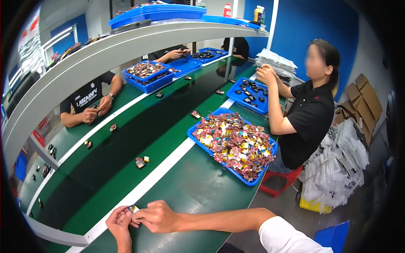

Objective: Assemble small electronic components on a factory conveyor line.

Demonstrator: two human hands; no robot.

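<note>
Near the front edge of the green bench, my left hand [120,220] pinches a small dark piece with a white and yellow patch [133,208]. Coming in from the right, my right hand [158,217] has its fingers closed on the same piece, touching my left fingertips. Much of the piece is covered by my fingers, so its exact kind does not show. A similar small part, pinkish and black with a white and yellow tab [140,162], lies on the green conveyor belt [177,122] beyond my hands.
A blue tray [251,183] heaped with small pink, yellow and white parts stands right of the belt. Behind it, a co-worker [312,105] sits by a blue tray of black pieces [249,93]. A white shelf beam [126,46] crosses above; other workers sit across the belt.
</note>
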